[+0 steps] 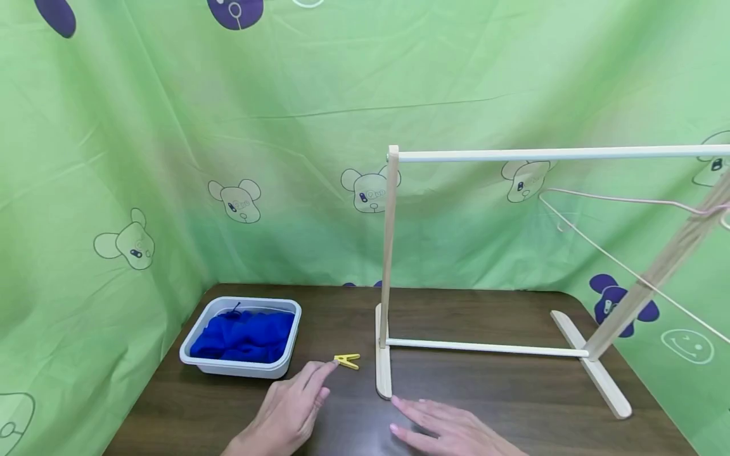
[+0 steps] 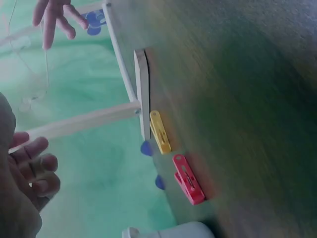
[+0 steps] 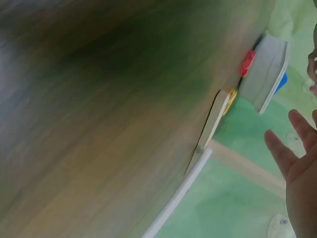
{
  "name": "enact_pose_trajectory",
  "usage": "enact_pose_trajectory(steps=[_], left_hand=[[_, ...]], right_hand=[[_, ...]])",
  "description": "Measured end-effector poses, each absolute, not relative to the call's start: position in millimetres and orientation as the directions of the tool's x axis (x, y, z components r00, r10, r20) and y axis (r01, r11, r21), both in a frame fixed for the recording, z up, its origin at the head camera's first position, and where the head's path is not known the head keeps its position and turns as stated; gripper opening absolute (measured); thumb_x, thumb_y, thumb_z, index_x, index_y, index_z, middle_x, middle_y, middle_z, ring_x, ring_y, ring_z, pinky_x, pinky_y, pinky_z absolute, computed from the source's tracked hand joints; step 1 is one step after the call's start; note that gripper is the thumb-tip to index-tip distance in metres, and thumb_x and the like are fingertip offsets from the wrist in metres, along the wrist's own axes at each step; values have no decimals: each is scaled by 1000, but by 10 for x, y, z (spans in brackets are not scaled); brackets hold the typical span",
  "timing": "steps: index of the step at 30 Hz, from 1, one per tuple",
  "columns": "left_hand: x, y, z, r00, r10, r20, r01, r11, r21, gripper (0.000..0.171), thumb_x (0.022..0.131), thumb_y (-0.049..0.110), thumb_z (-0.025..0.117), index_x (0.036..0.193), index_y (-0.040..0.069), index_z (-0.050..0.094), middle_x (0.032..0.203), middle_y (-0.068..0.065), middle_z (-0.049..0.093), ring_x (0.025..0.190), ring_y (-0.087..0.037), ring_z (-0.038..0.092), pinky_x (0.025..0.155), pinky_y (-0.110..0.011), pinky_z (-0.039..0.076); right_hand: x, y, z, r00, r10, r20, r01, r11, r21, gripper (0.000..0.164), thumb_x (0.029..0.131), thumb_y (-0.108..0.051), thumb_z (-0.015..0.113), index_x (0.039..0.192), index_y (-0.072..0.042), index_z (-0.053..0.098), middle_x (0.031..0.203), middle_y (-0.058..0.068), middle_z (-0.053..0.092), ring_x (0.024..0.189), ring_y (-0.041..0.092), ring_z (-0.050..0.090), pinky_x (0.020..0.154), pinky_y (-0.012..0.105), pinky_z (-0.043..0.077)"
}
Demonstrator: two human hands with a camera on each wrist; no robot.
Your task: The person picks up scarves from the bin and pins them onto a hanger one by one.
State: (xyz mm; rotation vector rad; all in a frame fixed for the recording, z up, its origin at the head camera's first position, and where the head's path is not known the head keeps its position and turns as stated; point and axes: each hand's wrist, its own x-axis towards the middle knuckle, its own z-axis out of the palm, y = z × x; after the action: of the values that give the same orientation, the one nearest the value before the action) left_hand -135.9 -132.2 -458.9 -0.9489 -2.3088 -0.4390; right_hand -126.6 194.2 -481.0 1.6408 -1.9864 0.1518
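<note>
My left hand (image 1: 288, 408) hovers above the table with loosely bent fingers and holds nothing. Beyond its fingertips in the head view lies a yellow clothespin (image 1: 347, 361). A red clothespin (image 2: 188, 179) shows near the yellow one (image 2: 160, 132) in the left wrist view; the left hand hides it from the head camera. To the left stands a light grey plastic basin (image 1: 239, 368) with crumpled blue cloth (image 1: 245, 335) inside. My right hand (image 1: 447, 427) is spread, holding nothing, in front of the left foot (image 1: 384, 373) of a wooden rack.
The rack's white top bar (image 1: 542, 154) runs off to the right, with its lower bar (image 1: 485, 347) near the table. At its right post (image 1: 661, 266) hangs a thin pinkish-white wire hanger (image 1: 616, 259). A green patterned curtain (image 1: 285, 158) closes off the back and sides.
</note>
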Motion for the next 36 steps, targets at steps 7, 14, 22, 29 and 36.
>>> enact_pose_trajectory(steps=[7,14,22,29,36], left_hand=[[-1374,-1475,-4596,-697,367,616,606,761,232,39,91,20,54,129,17,49,100,11,56,77,1,55,62,-19,45],[-1401,-1654,-4613,-766,249,592,508,799,322,41,90,17,57,129,11,47,101,5,53,82,-5,52,67,-22,47],[-1465,-1854,-4580,-820,136,556,447,758,475,32,91,13,55,123,9,49,103,0,53,84,-2,46,68,-20,43],[-1511,-1989,-4536,-829,79,553,449,683,576,33,92,8,52,124,6,44,110,4,50,89,-1,45,71,-16,40],[-1544,-2107,-4507,-854,42,519,420,644,639,40,92,7,52,130,3,38,117,-8,44,91,-6,46,62,-15,43]], right_hand=[[-1282,1624,-4747,-268,-791,551,-919,382,101,61,89,-45,54,138,-11,43,143,11,42,127,21,47,100,25,39],[-1302,1270,-4714,-467,-617,633,-857,491,-153,56,85,-29,64,137,-15,46,141,-2,47,119,11,54,93,21,45],[-1390,949,-4743,-597,-443,669,-787,485,-381,48,85,-20,66,131,-16,53,127,-2,60,110,8,59,93,14,43],[-1471,800,-4752,-724,-356,591,-676,538,-504,38,89,-27,60,125,-15,59,120,-3,64,105,9,62,84,26,51],[-1521,660,-4755,-854,-288,432,-520,488,-702,39,89,-34,59,124,-15,60,103,0,70,81,4,65,70,19,52]])
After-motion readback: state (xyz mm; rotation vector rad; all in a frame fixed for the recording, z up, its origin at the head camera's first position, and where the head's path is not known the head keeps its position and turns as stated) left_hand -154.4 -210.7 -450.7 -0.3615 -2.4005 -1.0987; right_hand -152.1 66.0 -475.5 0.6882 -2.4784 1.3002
